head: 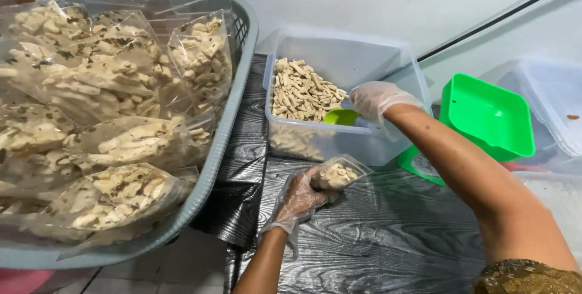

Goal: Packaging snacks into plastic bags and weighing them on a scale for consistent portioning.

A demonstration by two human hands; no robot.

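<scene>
Here the gloved right hand [377,98] grips a green scoop [341,116] inside the clear tub [364,142] of stubby crackers [302,93], while the left hand [298,199] (also gloved) clasps a crinkly part-filled bag [339,173].

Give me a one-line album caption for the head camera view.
Gloved right hand scoops snack sticks while left hand holds small bag.

Gloved left hand [300,200] grips a small snack bag [337,174]; right hand [377,99] dips a green scoop [340,116] into the clear tub [345,57].

Scoop handle vanishes inside the right hand [377,99]; green scoop [341,116] only half shows. Grey basket [239,57] runs off the left edge. Right-side clear lid [555,97] cropped too.
</scene>
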